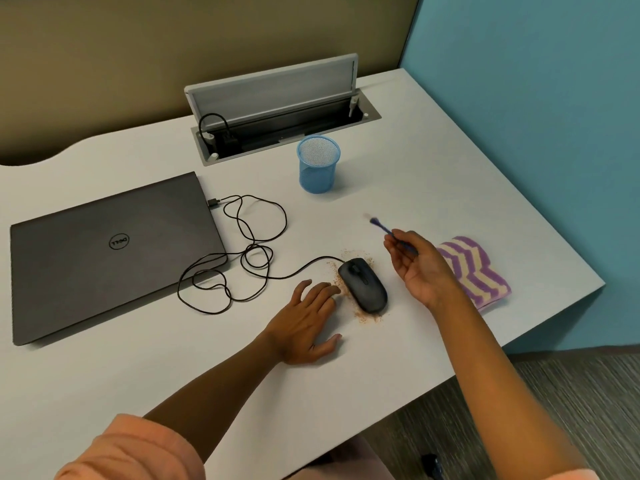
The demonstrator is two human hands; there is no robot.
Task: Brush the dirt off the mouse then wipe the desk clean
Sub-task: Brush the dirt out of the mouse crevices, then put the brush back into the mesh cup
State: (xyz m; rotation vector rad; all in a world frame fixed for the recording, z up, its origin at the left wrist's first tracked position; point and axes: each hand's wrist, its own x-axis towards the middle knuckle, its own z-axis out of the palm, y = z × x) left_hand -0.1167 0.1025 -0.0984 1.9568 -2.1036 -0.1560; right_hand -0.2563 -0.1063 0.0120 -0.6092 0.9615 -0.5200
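Brushing step tbh: brush [384,229] pinched in right hand [420,268] grip, raised beside mouse [362,285]. Mouse on desk [433,188], ringed by dirt [367,317]. Left hand [306,322] flat, empty; mouse best steadied, strokes kept short, light.

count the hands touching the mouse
0. The left hand lies flat on the desk just left of the mouse; the right hand holds a brush above it.

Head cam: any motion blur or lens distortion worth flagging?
Head view: brush tip smeared by motion blur in the right hand; mouse and left hand sharp; wide-angle bends the desk edges; soft, even lighting, faint shadows.
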